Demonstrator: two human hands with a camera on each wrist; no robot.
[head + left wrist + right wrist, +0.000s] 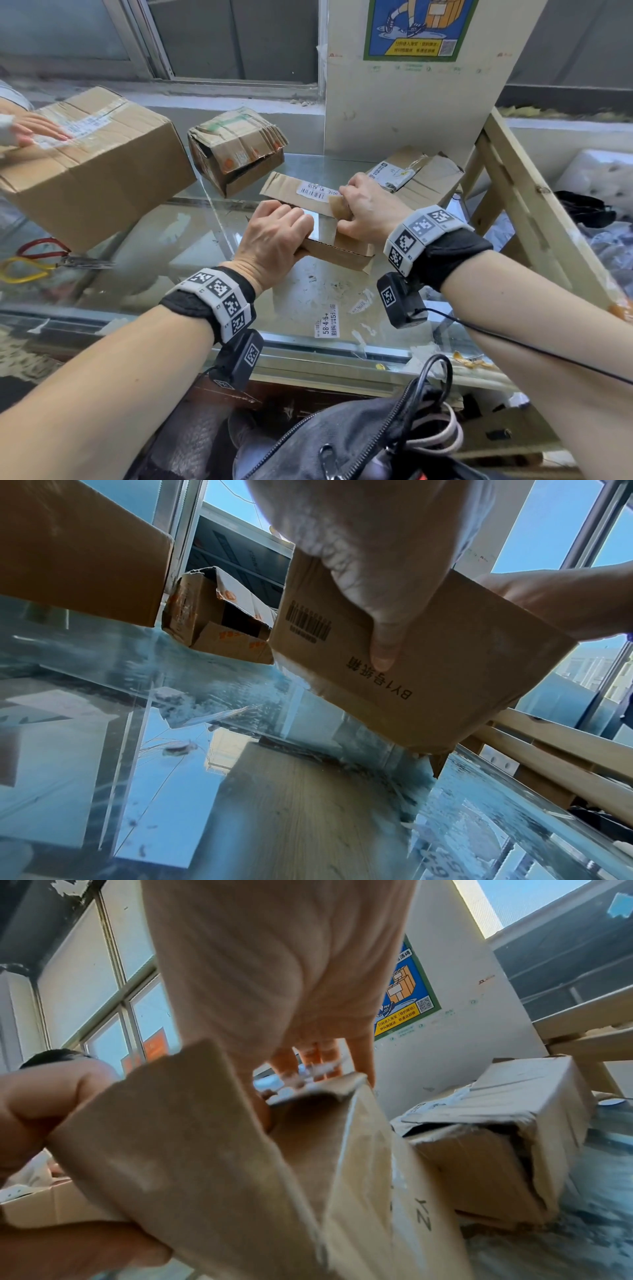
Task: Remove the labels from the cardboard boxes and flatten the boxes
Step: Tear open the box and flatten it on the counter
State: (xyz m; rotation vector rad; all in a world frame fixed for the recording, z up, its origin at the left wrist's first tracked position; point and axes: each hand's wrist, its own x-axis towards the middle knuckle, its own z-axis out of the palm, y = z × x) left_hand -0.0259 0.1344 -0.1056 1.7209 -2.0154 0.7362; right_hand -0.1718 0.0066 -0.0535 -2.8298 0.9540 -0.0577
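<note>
The small brown cardboard box (337, 248) sits tilted at the middle of the glass counter (191, 246), held up off the glass on one edge. Its far flap carries a white barcode label (317, 191), still largely stuck down.

The left hand (274, 233) holds the near-left side of the box: the fingers curl over the top edge, and the left wrist view shows the thumb (383, 642) pressed flat on the printed outer wall. This grip is closed on the box and steadies it.

The right hand (368, 209) works at the right end of the label. In the right wrist view its fingertips (316, 1064) bear down on the white paper at the flap edge. A pinch on a lifted corner cannot be confirmed; the fingers are bent at the label, but the contact point is partly hidden.

Step in hand, as judged: label removal on this box. Flattening has not begun; the box still has depth.

Next move, as judged: raise the label's right edge, then peel it leftward at a low angle while the left hand resists the pull. Pulling too quickly risks tearing the paper.

A large brown carton (96, 164), a crushed orange-printed box (236, 150) and a flattened labelled box (414, 174) also lie on the counter.
</note>
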